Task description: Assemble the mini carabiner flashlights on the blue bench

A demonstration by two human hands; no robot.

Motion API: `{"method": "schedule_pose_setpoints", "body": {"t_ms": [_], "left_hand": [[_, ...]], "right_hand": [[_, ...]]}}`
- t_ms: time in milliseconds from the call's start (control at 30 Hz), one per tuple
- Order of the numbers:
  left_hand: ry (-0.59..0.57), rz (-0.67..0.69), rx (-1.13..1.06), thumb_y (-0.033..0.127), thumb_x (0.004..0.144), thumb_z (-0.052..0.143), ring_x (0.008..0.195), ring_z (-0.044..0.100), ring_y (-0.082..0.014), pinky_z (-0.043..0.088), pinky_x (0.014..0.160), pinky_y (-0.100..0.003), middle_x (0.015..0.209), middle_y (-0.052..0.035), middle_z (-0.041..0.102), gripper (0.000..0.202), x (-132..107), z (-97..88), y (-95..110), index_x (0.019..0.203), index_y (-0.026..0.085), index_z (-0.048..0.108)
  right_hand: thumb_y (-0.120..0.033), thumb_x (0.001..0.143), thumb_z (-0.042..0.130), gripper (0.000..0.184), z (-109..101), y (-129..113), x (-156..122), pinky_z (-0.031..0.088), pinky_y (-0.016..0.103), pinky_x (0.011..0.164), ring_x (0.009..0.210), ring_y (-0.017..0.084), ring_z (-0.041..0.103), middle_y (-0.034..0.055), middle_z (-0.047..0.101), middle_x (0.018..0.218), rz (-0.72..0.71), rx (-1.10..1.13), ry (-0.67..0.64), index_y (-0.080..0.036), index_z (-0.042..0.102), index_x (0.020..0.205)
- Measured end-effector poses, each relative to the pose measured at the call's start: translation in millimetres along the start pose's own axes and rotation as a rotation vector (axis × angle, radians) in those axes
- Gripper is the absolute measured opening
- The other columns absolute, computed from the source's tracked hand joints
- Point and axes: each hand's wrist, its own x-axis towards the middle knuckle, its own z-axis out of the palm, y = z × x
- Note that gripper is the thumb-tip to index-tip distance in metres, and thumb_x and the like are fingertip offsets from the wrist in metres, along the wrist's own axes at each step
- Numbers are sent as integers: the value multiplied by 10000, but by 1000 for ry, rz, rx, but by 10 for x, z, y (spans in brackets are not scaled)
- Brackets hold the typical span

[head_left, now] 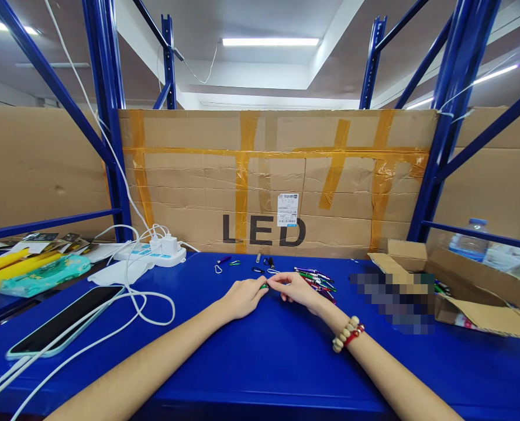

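My left hand [244, 297] is closed in a pinch, with a small green metal piece [264, 286] at its fingertips. What kind of piece it is I cannot make out. My right hand [295, 289] meets it from the other side, thumb and forefinger pressed together beside the green piece; anything between them is too small to name. Just beyond the hands lie a black carabiner [258, 270], a grey cylinder [258, 258], a green carabiner [234, 263], a silver carabiner [218, 269] and a purple tube [223, 259]. A pile of thin coloured metallic sticks [319, 279] lies behind my right hand.
On the left are a phone [66, 321], white cables [154, 321], a power strip [167, 254] and yellow rolls [18, 269]. An open cardboard box [474, 275] stands at the right. A cardboard wall [189, 181] closes off the back of the blue table [260, 362].
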Motion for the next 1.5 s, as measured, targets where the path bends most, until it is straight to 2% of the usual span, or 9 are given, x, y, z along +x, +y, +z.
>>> {"method": "schedule_pose_setpoints", "body": {"t_ms": [433,733,967,1500], "left_hand": [[1,0,2,272,931,309,901,563,-238,442,724,-314,983,-54,582,149,11,13,-14,1015,208,415],[7,7,12,267,942,291,875,570,-250,437,682,-306,945,-60,588,140,-11,-3,0,995,201,403],[5,18,14,272,943,278,880,568,-248,437,684,-305,957,-58,586,154,-3,-1,-8,1006,200,399],[5,23,20,270,942,290,878,570,-241,439,688,-302,957,-51,587,133,-6,1,-14,988,204,396]], "right_hand": [[-501,709,636,378,10,-14,4,278,142,348,429,71,425,-12,515,589,10,7,-1,-134,636,797],[-561,668,618,466,7,-10,-2,273,148,357,434,74,405,-12,499,558,-23,17,-11,-116,635,804],[-550,654,644,455,-2,-28,4,256,153,355,416,71,387,-25,473,505,-22,19,0,-116,643,790],[-646,522,676,580,2,-39,12,238,176,364,403,69,371,-31,474,477,-13,75,21,-115,638,755]]}}
